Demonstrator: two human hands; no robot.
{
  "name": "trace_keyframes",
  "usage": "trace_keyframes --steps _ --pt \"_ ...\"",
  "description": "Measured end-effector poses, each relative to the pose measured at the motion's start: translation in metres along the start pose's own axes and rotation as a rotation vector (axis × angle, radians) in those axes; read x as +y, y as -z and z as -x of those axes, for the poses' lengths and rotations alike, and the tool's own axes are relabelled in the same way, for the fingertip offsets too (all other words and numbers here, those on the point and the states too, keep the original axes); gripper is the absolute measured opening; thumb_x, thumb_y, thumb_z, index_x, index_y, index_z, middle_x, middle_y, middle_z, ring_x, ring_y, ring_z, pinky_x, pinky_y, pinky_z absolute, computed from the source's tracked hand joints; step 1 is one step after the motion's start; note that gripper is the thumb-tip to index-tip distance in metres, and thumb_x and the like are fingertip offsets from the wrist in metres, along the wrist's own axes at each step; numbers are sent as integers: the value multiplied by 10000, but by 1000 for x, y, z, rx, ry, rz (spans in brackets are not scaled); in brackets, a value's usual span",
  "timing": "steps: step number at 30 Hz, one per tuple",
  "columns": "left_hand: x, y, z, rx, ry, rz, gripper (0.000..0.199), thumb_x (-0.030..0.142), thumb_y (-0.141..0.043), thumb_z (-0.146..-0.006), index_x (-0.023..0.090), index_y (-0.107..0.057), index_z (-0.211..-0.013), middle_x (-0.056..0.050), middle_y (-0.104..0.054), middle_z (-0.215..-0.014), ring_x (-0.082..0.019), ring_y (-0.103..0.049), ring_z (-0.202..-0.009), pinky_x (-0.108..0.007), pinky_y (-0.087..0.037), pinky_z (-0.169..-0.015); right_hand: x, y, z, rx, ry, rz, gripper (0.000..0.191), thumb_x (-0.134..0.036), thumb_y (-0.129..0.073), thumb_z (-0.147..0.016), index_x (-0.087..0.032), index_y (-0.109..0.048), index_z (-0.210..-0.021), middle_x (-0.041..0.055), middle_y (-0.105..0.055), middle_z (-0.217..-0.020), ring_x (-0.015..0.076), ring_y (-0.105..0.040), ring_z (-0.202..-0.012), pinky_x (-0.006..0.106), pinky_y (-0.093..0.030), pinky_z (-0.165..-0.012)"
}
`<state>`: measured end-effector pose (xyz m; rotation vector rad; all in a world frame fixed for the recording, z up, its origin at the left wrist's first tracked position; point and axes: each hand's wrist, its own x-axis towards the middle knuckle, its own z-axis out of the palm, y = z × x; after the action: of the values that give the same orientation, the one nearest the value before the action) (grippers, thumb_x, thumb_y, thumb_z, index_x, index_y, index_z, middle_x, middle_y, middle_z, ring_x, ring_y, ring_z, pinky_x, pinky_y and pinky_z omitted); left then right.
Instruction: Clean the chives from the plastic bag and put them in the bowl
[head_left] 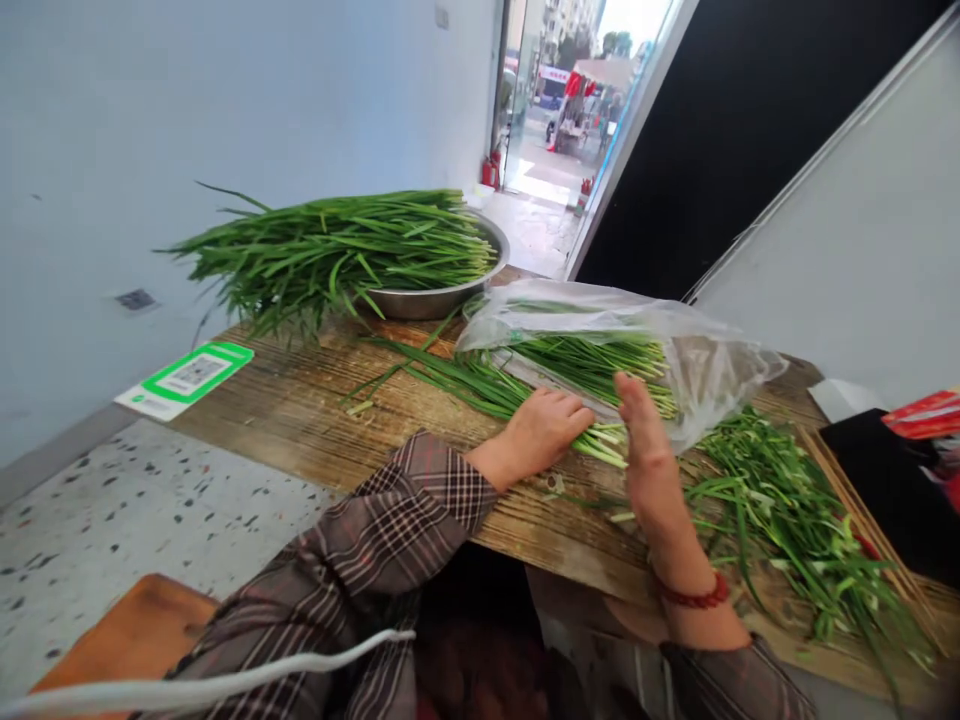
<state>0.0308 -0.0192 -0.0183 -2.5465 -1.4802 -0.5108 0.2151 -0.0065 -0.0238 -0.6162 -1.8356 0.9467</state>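
Note:
Under the curled fingers of my left hand (546, 430) lies a small bunch of garlic chives (487, 395), its pale cut ends poking out to the right. My right hand (646, 450) is held upright just beyond those ends, fingers stretched out and flat, a red bead bracelet (694, 592) on the wrist. It holds nothing that I can see. Behind both hands, a clear plastic bag (712, 375) lies with more chives (600, 362) inside it. A large pile of chives (322, 245) rests in a metal basin (431, 303) at the back left, leaves hanging over the side.
A heap of loose chive trimmings (802, 520) covers the right of the wooden table (315, 420). A green-bordered QR card (191, 375) lies at its left edge. Thin wooden sticks (874, 530) and a black item (892, 500) are far right. A white cable (262, 668) crosses low in front.

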Motion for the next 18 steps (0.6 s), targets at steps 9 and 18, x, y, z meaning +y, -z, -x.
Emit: trace_keyframes --steps 9,18 --pt "13 0 1 155 -12 4 193 206 -393 -967 126 -501 -1106 -76 -614 -931 -207 -605 -865 -346 -481 -732 -1 -47 14 237 -302 -174 707 -449 -697 -764 -221 -463 -1391 118 -487 -1455 252 -421 -1372 484 -265 -1178" --pt "22 22 7 193 68 -62 271 187 -348 -979 121 -471 -1210 -105 -641 -1014 -199 -621 -928 -355 -467 -799 -63 -60 -22 643 -276 -524 230 -430 -581 -858 -217 -613 -775 32 -698 -1049 192 -618 -1117 484 -349 -1137"
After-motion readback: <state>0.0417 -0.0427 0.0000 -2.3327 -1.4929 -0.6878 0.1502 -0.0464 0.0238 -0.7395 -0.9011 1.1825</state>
